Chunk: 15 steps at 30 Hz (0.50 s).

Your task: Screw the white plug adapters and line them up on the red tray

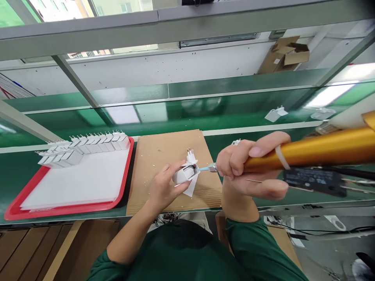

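My left hand [165,183] is closed around a white plug-in power adapter [182,175], held over a sheet of cardboard [172,147]. The adapter's casing is open at its upper right side, and its plug piece with pins [191,157] points away from me. A gold-barrelled glue gun [319,150] is gripped in my right hand [246,164]. Its thin blue nozzle [203,169] reaches the adapter's open side; whether it touches inside is hidden. A black microswitch [313,180] is fixed under the barrel. Beneath the adapter lies a small white paper piece [191,188].
On the left, a red tray [117,201] lined with white holds several upright white adapters [96,143]. Another adapter [275,113] lies at the back right, with a wrapped white item [322,113] beside it. An open carton [288,54] stands behind the bench.
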Available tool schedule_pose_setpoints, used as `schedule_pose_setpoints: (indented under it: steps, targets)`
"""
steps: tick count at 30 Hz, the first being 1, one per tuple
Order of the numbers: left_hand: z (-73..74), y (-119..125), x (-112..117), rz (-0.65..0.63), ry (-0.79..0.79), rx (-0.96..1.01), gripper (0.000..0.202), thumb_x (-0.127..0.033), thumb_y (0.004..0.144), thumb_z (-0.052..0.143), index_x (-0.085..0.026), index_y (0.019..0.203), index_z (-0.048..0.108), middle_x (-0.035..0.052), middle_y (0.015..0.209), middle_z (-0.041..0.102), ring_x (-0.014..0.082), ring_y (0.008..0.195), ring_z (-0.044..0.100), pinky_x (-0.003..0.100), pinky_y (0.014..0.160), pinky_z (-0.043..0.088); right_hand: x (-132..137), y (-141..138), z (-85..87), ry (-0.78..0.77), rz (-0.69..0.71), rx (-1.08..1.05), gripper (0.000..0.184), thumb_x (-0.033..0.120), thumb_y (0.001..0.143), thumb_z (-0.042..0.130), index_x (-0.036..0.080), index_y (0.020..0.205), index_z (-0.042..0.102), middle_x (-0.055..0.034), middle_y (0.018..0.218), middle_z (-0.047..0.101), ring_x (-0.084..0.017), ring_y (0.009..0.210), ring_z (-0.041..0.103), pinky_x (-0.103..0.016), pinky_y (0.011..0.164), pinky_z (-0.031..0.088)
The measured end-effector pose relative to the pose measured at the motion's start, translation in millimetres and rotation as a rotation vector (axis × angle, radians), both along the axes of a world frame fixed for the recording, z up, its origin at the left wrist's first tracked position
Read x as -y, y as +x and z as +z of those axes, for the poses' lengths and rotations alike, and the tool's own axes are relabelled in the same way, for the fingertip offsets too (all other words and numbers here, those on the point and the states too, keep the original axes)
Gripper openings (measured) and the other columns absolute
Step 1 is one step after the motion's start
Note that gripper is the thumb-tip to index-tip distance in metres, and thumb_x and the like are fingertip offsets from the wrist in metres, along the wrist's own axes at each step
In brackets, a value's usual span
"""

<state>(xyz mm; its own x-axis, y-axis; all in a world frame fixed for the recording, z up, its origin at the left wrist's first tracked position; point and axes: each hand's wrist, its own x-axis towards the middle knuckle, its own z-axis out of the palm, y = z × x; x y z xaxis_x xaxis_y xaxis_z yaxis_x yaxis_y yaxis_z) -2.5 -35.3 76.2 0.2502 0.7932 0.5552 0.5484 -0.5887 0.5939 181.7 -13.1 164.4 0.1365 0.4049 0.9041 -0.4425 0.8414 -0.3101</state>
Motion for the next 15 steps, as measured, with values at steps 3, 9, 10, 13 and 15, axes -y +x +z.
schedule_pose_setpoints:
  steps: [3, 9, 10, 13, 15]
  targets:
    - [6.8, 0.1, 2.5, -0.005, 0.028, -0.013, 0.046, -0.023, 0.085, 0.072, -0.026, 0.129, 0.059, 0.0029, 0.112, 0.074, 0.0161, 0.088, 0.068, 0.027, 0.077, 0.057, -0.1, 0.3, 0.7, -0.012, -0.034, 0.014, 0.033, 0.053, 0.085, 0.067, 0.024, 0.096, 0.056, 0.0117, 0.054, 0.040, -0.004, 0.031, 0.025, -0.016, 0.027, 0.031]
    - [13.0, 1.6, 5.1, -0.013, 0.058, -0.047, 0.046, -0.024, 0.085, 0.071, -0.027, 0.130, 0.059, 0.0026, 0.109, 0.074, 0.0157, 0.085, 0.068, 0.027, 0.076, 0.057, 0.8, -0.5, 1.4, -0.013, 0.016, -0.008, 0.031, 0.050, 0.086, 0.069, 0.023, 0.096, 0.058, 0.0115, 0.053, 0.042, -0.004, 0.031, 0.028, -0.016, 0.028, 0.033]
    - [12.8, 1.9, 5.2, -0.012, 0.061, -0.046, 0.046, -0.024, 0.086, 0.071, -0.027, 0.130, 0.059, 0.0028, 0.110, 0.074, 0.0158, 0.086, 0.068, 0.027, 0.076, 0.057, 0.9, -0.5, 1.2, -0.015, 0.014, -0.006, 0.031, 0.051, 0.086, 0.069, 0.023, 0.096, 0.058, 0.0116, 0.053, 0.041, -0.004, 0.031, 0.028, -0.015, 0.028, 0.033]
    - [11.7, 2.1, 5.1, -0.008, 0.053, -0.049, 0.046, -0.025, 0.086, 0.071, -0.027, 0.130, 0.059, 0.0033, 0.112, 0.074, 0.0165, 0.088, 0.068, 0.028, 0.077, 0.057, 1.5, 0.4, 0.3, -0.004, -0.001, 0.003, 0.031, 0.051, 0.086, 0.069, 0.023, 0.096, 0.058, 0.0118, 0.052, 0.040, -0.004, 0.030, 0.026, -0.016, 0.026, 0.032]
    - [11.3, 1.7, 5.2, -0.006, 0.047, -0.056, 0.046, -0.025, 0.086, 0.071, -0.027, 0.130, 0.059, 0.0032, 0.111, 0.074, 0.0166, 0.087, 0.068, 0.028, 0.077, 0.057, 2.4, 1.3, -0.1, -0.004, -0.022, 0.016, 0.032, 0.052, 0.086, 0.068, 0.024, 0.096, 0.057, 0.0119, 0.052, 0.040, -0.004, 0.029, 0.025, -0.016, 0.026, 0.032]
